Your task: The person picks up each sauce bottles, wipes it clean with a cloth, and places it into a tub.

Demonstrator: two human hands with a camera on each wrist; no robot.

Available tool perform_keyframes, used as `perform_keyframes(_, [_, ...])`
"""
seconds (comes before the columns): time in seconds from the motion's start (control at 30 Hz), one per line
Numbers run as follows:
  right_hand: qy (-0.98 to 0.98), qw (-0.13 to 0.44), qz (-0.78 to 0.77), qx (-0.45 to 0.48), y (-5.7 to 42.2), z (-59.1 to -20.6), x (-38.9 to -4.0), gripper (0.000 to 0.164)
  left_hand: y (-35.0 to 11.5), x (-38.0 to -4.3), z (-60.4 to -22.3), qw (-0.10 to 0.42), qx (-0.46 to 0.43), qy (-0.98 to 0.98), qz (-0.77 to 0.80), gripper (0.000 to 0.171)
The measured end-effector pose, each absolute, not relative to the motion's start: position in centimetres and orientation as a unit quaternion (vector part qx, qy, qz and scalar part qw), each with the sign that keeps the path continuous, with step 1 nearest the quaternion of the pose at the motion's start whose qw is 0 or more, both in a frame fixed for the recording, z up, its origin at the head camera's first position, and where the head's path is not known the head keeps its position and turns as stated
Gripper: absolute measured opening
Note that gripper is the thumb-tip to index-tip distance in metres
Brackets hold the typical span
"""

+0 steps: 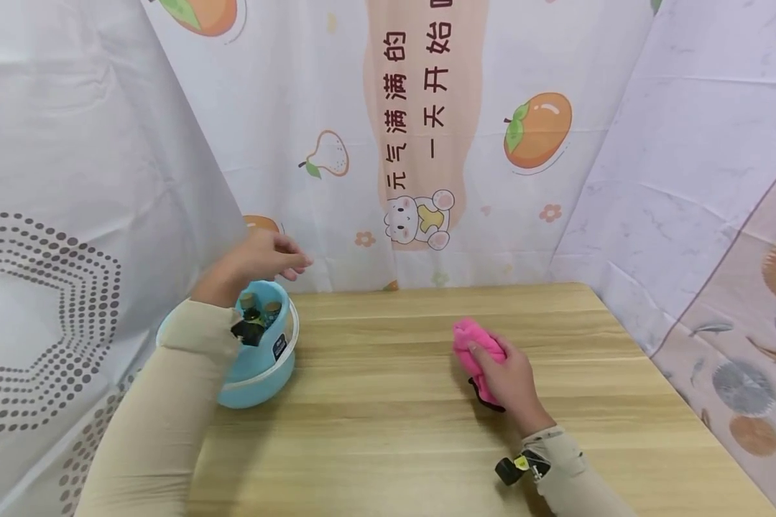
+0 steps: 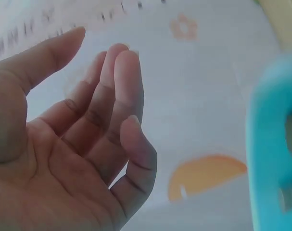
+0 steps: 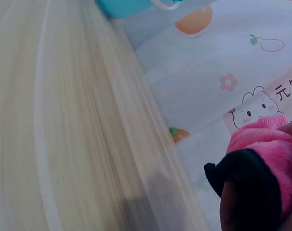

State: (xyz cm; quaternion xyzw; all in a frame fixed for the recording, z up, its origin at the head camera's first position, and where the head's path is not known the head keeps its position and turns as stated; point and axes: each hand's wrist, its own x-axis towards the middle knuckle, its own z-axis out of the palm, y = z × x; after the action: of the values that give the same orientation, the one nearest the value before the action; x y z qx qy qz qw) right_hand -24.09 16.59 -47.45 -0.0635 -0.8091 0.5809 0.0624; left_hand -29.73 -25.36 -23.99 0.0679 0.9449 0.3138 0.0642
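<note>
My right hand [image 1: 512, 379] grips a bunched, fluffy pink cloth with black edging [image 1: 470, 345] above the right part of the wooden table. In the right wrist view, the cloth's black edge [image 3: 247, 178] hangs beside the fingers, and the hand itself is mostly cut off. My left hand [image 1: 261, 257] holds nothing; its fingers are loosely bent over a light blue bucket [image 1: 259, 391] at the table's left. Several small dark bottles with cork-like tops [image 1: 251, 305] stand inside the bucket. The left forearm partly covers the bucket.
A white carry handle [image 1: 259, 377] hangs round the bucket's side. The wooden table [image 1: 375, 402] reaches back to a printed curtain [image 1: 336, 79]. More patterned cloth [image 1: 718, 287] hangs along the right side and the left side.
</note>
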Motion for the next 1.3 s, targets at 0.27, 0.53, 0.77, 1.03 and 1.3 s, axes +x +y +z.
perform_keyframes(0.27, [-0.911,0.143,0.388,0.013,18.5,-47.2,-24.4,0.063,-21.0,-26.9,-26.6,0.047,0.13,0.947,0.29,0.022])
perform_keyframes(0.53, [-0.952,0.144,0.265,0.054,19.0,-47.3,-24.0,0.071,-19.2,-24.3,-29.3,0.06,0.161,0.934,0.313,0.015])
perform_keyframes(0.77, [-0.981,0.079,0.169,0.058,19.3,-48.1,-23.7,0.069,-18.7,-23.5,-30.8,0.054,0.173,0.934,0.309,0.013])
perform_keyframes(1.03, [-0.992,0.02,0.11,0.066,19.1,-48.2,-23.0,0.077,-18.2,-23.5,-32.8,0.053,0.181,0.942,0.277,0.012])
perform_keyframes(1.3, [-0.989,0.063,0.097,0.09,19.8,-45.3,-23.4,0.085,-16.9,-24.2,-34.4,-0.057,0.134,0.982,0.123,0.058])
